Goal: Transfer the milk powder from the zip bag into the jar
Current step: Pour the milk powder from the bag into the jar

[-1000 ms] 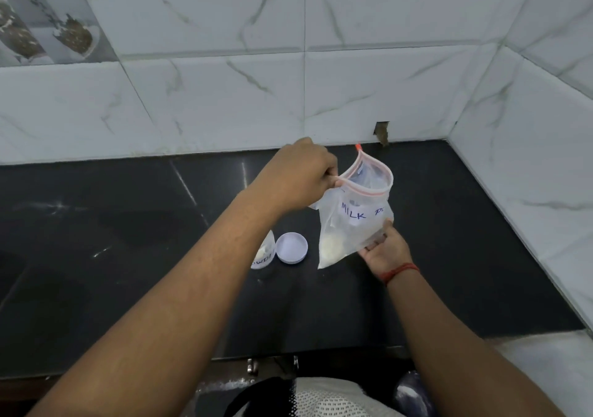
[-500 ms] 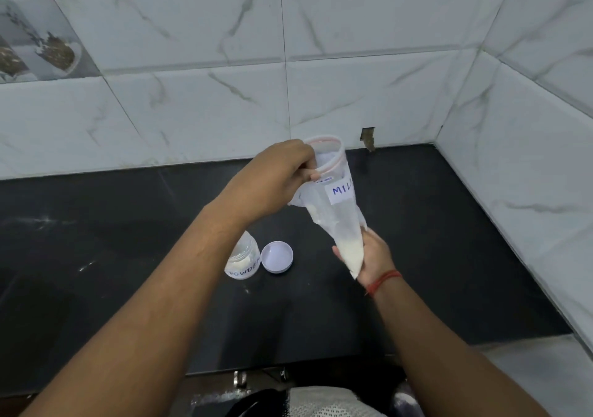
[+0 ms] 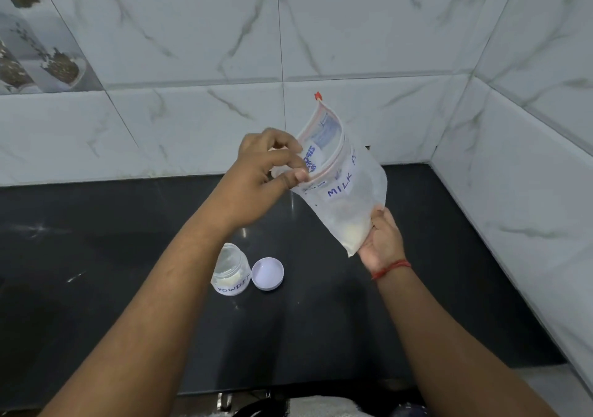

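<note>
Since half a second ago the clear plastic zip bag (image 3: 345, 189) has spread open again, left hand (image 3: 261, 173) pinching its rim, right hand (image 3: 382, 240) cupping its powder-filled corner, above the open labelled jar (image 3: 230, 270), so pouring seems imminent.

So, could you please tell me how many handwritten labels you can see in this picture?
2. One is on the zip bag held up by both hands, reading "MILK" with the rest cut off. The other is on the open jar standing on the counter, showing "POWDER". Others may be hidden.
</note>
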